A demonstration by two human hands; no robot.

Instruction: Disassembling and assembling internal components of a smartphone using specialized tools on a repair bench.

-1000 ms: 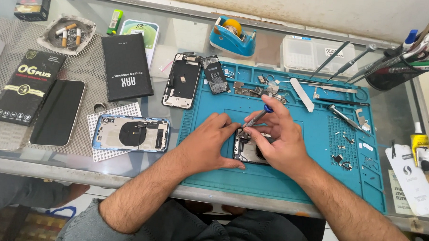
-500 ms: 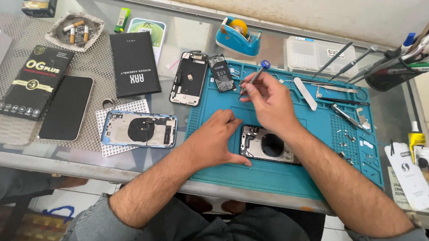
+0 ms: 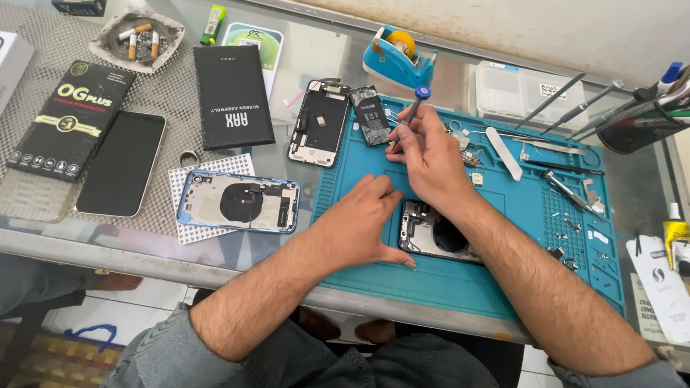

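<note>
We see a glass surface (image 3: pixel 320 40) carrying a blue work mat (image 3: pixel 511 246), a perforated grey mat (image 3: pixel 165 96), a tape dispenser (image 3: pixel 396 54), a clear parts box (image 3: pixel 517 89), an ashtray (image 3: pixel 140 38), a green lighter (image 3: pixel 212 22) and a cup of tools (image 3: pixel 642 124). A white bottle (image 3: pixel 672 228) stands right of the blue mat.

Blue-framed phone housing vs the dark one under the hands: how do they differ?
The blue-framed housing lies on a white perforated pad, off the teal mat; the dark housing lies on that mat. Nobody touches the blue-framed housing; the left hand rests at the dark housing's edge, and the right forearm partly covers it. The right hand holds a screwdriver. Both lie open side up, with a round dark part showing.
</note>
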